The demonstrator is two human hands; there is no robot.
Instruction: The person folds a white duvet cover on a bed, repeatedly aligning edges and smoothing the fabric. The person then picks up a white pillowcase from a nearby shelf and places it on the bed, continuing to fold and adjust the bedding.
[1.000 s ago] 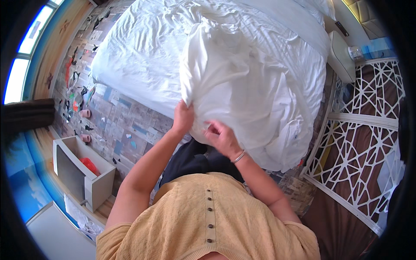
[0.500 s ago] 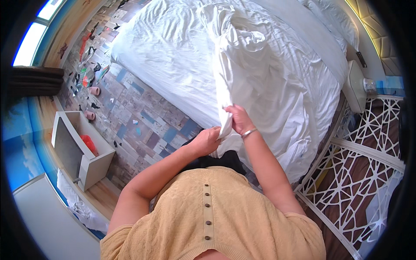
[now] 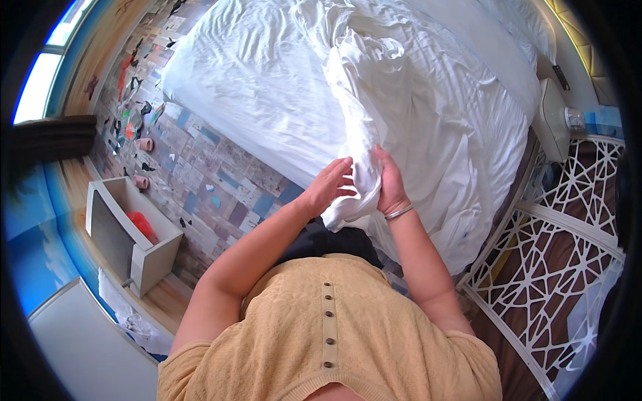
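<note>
A long, gathered white sheet (image 3: 364, 144) runs from the bed's middle toward me, its near end bunched between my two hands. My left hand (image 3: 328, 188) is at the left side of that bunch, fingers spread and lying against the cloth. On the other side, my right hand (image 3: 392, 187), with a silver bangle at the wrist, holds the cloth's right edge; its fingers are partly hidden behind the folds. Beneath lies the bed (image 3: 234, 80), covered in wrinkled white linen. More loose white cloth (image 3: 441, 180) spreads over its near right part.
A small off-white cabinet (image 3: 157, 257) with a red bag (image 3: 142, 226) stands at left. Scraps and two pink cups (image 3: 144, 144) litter the patterned floor (image 3: 221, 184). At right are a white lattice screen (image 3: 535, 281) and a bedside table (image 3: 552, 120).
My left hand has loosened its grip and spread its fingers, moving up along the cloth. My right hand has shifted right. The cloth's near end is now bunched rather than pulled taut.
</note>
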